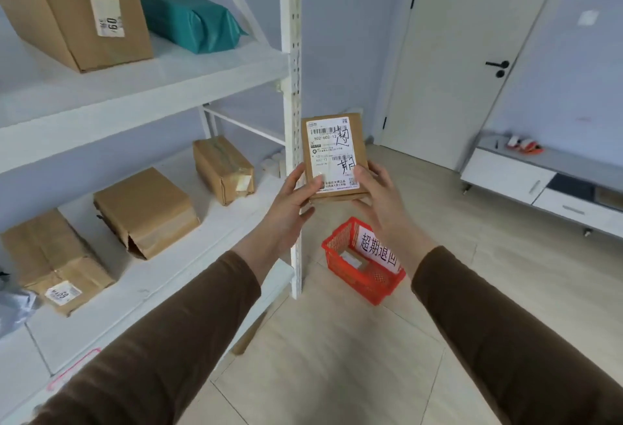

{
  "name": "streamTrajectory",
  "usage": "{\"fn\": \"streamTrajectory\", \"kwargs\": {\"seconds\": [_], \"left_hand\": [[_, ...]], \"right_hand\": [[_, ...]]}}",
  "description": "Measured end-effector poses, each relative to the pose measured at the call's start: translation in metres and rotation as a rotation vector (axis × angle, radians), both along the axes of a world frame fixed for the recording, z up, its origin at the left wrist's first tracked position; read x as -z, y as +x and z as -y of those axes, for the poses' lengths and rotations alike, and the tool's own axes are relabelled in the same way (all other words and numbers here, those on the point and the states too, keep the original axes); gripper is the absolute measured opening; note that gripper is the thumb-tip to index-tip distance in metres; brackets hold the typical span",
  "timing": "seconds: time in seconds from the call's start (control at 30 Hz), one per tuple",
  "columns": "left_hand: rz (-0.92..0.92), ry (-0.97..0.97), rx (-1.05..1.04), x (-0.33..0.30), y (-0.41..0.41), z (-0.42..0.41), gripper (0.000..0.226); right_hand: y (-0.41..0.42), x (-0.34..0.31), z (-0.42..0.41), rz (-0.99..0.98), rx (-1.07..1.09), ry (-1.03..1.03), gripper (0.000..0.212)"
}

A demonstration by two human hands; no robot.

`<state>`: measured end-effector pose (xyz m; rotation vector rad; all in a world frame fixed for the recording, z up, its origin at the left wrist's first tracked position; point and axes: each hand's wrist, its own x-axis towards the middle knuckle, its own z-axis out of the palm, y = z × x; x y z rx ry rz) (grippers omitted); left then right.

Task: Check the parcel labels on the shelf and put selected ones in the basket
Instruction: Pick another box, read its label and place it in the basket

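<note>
Both my hands, left (292,203) and right (381,198), pinch a parcel (333,155) label-up above the basket (362,281), which already holds one; more boxes (145,210) wait unchecked on the shelf (141,77).

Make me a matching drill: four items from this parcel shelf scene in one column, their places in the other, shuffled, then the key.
Things:
1. small labelled parcel
2. teal mailer bag
3. red basket
4. box marked 60

Places:
A. on the floor beside the shelf post
B. upper shelf, left of the teal bag
C. held in the left hand and right hand
D. upper shelf, nearest the post

Pairs: 1-C, 2-D, 3-A, 4-B
</note>
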<state>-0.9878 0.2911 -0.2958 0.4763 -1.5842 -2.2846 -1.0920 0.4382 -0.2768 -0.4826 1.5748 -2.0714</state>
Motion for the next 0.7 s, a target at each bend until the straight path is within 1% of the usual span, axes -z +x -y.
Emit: {"fn": "streamTrajectory", "kwargs": {"seconds": [0.13, 0.2, 0.3, 0.33, 0.47, 0.53, 0.7], "left_hand": [[0.041, 0.036, 0.068, 0.02, -0.062, -0.03, 0.082], [0.048, 0.075, 0.063, 0.029, -0.095, -0.046, 0.084], [0.037, 0.078, 0.117, 0.041, -0.152, -0.076, 0.069], [0.041, 0.095, 0.126, 0.047, -0.172, -0.086, 0.069], [0.065, 0.11, 0.159, 0.079, -0.244, -0.12, 0.089], [0.102, 0.158, 0.129, 0.093, -0.271, -0.133, 0.096], [0.137, 0.242, 0.061, 0.13, -0.332, -0.132, 0.094]], "right_hand": [[-0.053, 0.018, -0.036, 0.017, 0.064, 0.023, 0.044], [-0.086, 0.027, -0.055, 0.018, 0.092, 0.03, 0.043], [-0.141, 0.041, -0.085, 0.026, 0.109, 0.046, 0.042], [-0.16, 0.046, -0.095, 0.026, 0.11, 0.055, 0.041], [-0.235, 0.069, -0.129, 0.048, 0.095, 0.102, 0.037], [-0.269, 0.083, -0.137, 0.069, 0.086, 0.126, 0.036], [-0.343, 0.119, -0.124, 0.102, 0.021, 0.176, 0.037]]}}
